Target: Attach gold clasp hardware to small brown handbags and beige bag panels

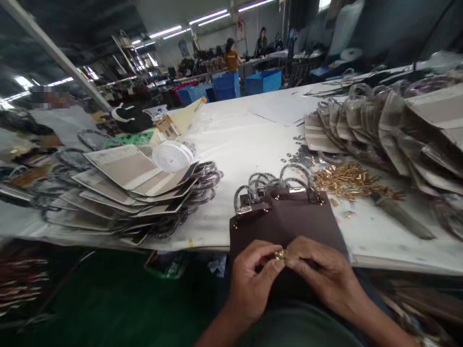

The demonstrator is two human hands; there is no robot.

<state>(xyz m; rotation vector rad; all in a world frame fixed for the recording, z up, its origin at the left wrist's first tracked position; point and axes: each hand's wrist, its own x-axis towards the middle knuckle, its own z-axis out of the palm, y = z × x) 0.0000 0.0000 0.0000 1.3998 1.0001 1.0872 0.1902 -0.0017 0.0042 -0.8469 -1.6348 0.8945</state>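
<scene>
My left hand pinches a small gold metal fitting between thumb and forefinger. My right hand closes on the same fitting from the other side, fingertips touching it. Both hands are just above a dark brown handbag panel that lies over the table's front edge. Wrapped handles and gold hardware sit along the panel's far end. A heap of gold metal pieces lies beyond my right hand. The exact kind of fitting is too small to make out.
Stacked bag panels with wrapped handles lie on the left, a white fan on top. More panels are piled at the right. A long dark tool rests on the white table. Blue bins and people stand beyond.
</scene>
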